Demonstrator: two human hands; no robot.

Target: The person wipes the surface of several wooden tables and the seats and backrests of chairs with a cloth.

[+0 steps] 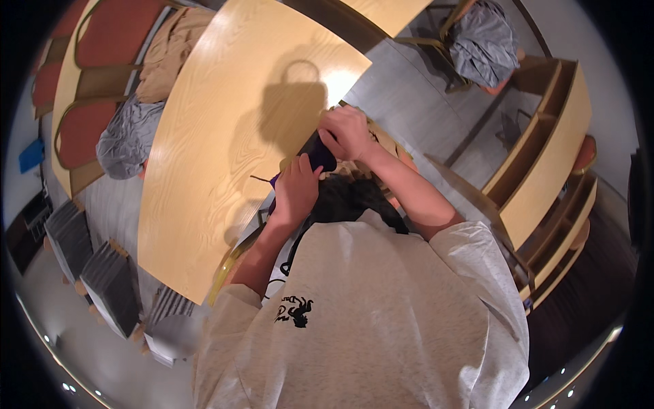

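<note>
A dark purple item, apparently cloth, [323, 155] lies between my two hands at the near edge of the wooden table [204, 168]. My left hand [297, 184] is closed around its lower left part, and a thin dark cord [260, 178] sticks out beside the knuckles over the tabletop. My right hand [346, 130] grips its upper right part, fingers curled. Much of the item is hidden by my hands, so its exact kind is not clear. Black fabric [347, 202] and some tan cloth lie just below it, near my lap.
Red-backed chairs [115, 33] stand left of the table, with brown cloth [171, 56] and grey cloth [130, 135] over them. Another grey cloth [485, 46] hangs on a chair at the upper right. Wooden shelving [546, 179] stands at right, stacked grey chairs [110, 286] at lower left.
</note>
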